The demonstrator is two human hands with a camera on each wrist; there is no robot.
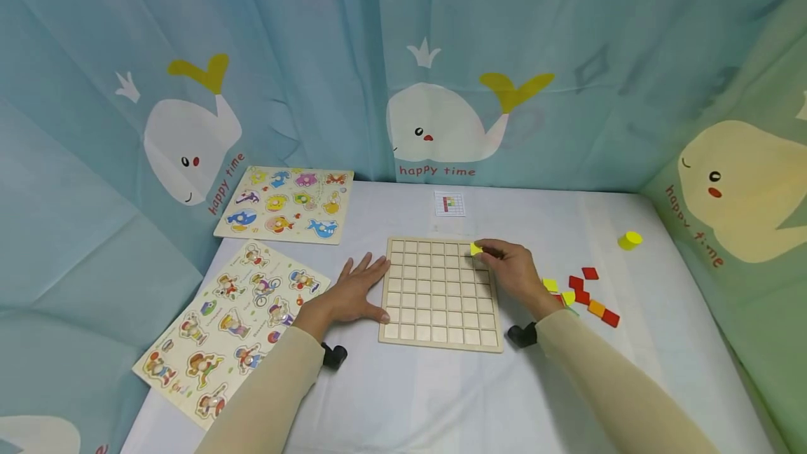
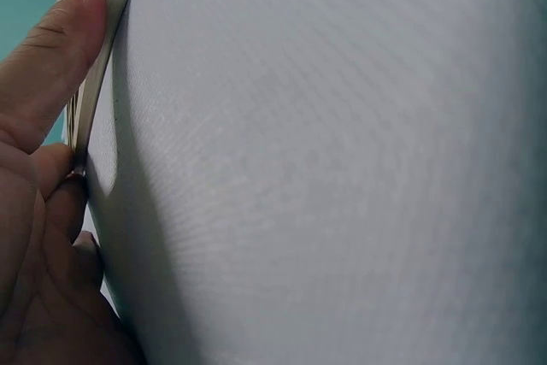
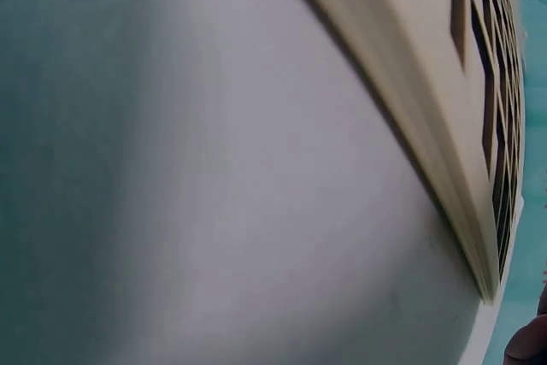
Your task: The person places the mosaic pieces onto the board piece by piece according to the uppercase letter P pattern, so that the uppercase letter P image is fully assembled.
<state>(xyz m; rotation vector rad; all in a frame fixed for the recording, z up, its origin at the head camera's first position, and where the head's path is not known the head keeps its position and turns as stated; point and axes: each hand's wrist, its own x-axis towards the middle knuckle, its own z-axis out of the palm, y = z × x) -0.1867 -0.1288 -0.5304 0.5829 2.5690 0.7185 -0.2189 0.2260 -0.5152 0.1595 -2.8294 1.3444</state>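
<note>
A wooden grid board (image 1: 436,293) with rows of square cells lies in the middle of the white table. My left hand (image 1: 354,294) rests at its left edge, fingers spread, the thumb along the near part of that side. In the left wrist view the left thumb (image 2: 64,49) lies against the board's rim (image 2: 98,66). Over the far right corner cells, my right hand (image 1: 513,268) pinches a small yellow tile (image 1: 476,249) between thumb and fingers. The right wrist view mostly has the board's side (image 3: 402,83), with a bit of a right finger (image 3: 526,341) at lower right.
Loose red tiles (image 1: 590,273), yellow tiles (image 1: 550,285) and an orange tile (image 1: 596,307) lie right of the board. Farther right is a yellow cylinder (image 1: 630,240). A pattern card (image 1: 450,204) lies beyond the board. Two picture puzzles, sea animals (image 1: 286,205) and children (image 1: 233,324), fill the left.
</note>
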